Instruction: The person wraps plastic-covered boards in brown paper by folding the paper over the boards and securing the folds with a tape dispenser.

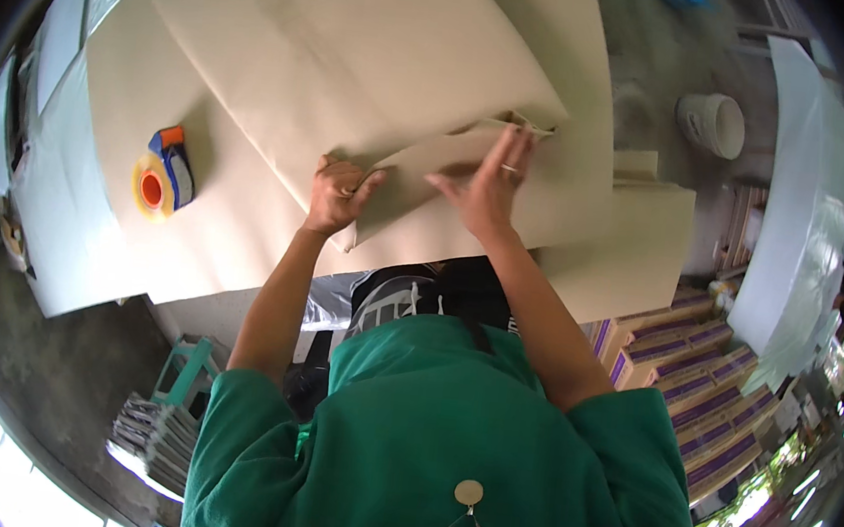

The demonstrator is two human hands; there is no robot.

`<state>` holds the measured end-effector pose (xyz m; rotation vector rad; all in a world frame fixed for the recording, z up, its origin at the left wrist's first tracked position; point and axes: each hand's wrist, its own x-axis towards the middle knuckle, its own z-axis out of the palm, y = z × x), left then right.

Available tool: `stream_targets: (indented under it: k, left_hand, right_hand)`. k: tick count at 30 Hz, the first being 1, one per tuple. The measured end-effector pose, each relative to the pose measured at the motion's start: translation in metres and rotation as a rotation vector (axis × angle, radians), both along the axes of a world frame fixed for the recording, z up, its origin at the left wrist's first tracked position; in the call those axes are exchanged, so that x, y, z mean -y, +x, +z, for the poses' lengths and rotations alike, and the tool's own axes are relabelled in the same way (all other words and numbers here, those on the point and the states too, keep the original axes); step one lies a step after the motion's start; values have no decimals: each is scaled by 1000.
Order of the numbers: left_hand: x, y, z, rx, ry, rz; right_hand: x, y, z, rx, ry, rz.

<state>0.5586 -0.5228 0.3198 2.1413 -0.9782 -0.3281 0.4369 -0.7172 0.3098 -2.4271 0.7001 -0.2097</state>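
A large sheet of brown kraft paper (350,56) lies wrapped over something flat, which it hides. Its near end is folded into a flap (414,178). At the flap's left corner, my left hand (340,194) has its fingers curled around the paper's edge, with the thumb out to the side. Toward the right corner, my right hand (494,182) presses its outstretched fingers on the flap, thumb spread away; a ring shows on one finger. Left of the wrapped piece, a blue and orange tape dispenser (181,167) with a roll of clear tape rests on more brown paper.
Plastic-covered sheets (61,202) lie along the left side. Long cartons with purple stripes (697,388) are stacked at the lower right. A white bucket (712,125) stands on the floor to the right, near upright wrapped panels (798,216). A teal stool (187,371) is at lower left.
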Motion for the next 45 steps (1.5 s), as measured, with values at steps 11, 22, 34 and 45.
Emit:
stream_targets:
  k: [11, 22, 34, 45]
  left_hand:
    - [-268, 139, -27, 272, 1026, 921]
    - [131, 89, 183, -88, 290, -69]
    - [226, 97, 84, -272, 1365, -882]
    - [-34, 44, 155, -774, 1512, -455]
  right_hand:
    - [-7, 37, 21, -331, -142, 16]
    - [-10, 28, 13, -288, -153, -84]
    - [-11, 34, 17, -225, 68, -183]
    - [-12, 34, 25, -431, 8, -71]
